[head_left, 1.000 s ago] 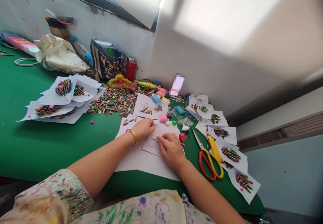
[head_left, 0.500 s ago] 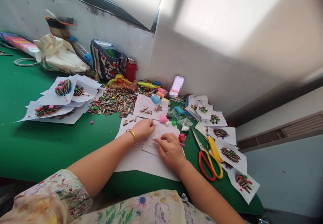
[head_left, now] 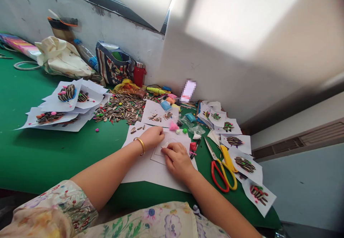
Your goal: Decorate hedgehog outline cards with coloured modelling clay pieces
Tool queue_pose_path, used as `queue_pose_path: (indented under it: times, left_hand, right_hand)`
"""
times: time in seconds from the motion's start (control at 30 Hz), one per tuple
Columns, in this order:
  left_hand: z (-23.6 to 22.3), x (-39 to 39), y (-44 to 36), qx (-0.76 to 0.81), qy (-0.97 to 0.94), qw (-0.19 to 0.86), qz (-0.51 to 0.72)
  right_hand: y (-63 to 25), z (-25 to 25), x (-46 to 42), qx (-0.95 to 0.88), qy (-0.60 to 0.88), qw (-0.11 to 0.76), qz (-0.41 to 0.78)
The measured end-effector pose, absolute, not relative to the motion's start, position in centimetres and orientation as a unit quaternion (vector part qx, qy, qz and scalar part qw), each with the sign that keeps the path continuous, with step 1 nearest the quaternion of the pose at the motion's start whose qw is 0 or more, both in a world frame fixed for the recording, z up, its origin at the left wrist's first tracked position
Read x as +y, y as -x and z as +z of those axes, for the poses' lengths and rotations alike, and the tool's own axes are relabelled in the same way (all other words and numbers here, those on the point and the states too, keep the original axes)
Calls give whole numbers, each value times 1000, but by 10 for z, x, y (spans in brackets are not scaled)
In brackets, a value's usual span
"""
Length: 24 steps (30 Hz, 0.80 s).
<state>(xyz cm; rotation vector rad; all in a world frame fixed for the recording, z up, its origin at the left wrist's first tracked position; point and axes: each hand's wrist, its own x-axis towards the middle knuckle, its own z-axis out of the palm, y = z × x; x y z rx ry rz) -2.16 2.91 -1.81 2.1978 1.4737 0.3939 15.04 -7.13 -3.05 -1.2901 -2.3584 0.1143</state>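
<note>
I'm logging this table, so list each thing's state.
Left hand: curled
Right hand: fingers bent
Small sheet: flat, partly covered
Scissors: lying flat, blades apparently closed
Red bottle: upright, capped
Phone: propped upright, screen lit
Striped bag: standing, top open
Cream bag: slumped
Striped seeds: piled loose

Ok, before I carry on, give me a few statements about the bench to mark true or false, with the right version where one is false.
1. The scissors lie to the right of the right hand. True.
2. The gold bracelet is on the right wrist. False: it is on the left wrist.
3. The red bottle stands beside the striped bag. True.
4. Both scissor handles are red. False: one is red, the other yellow.
5. The big heap of seeds is to the right of the scissors. False: it is to their left, beyond the left hand.
</note>
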Motion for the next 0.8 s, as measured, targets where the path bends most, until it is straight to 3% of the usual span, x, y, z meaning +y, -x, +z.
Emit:
queue_pose_path:
  times: [0.53,0.8]
  left_hand:
    - [-17,31,24,527,-801,241,153]
    - [-7,30,31,523,-788,293,141]
  right_hand:
    - [-151,-32,-73,-846,485,211,68]
    - [-168,-26,-65,-830,472,285,83]
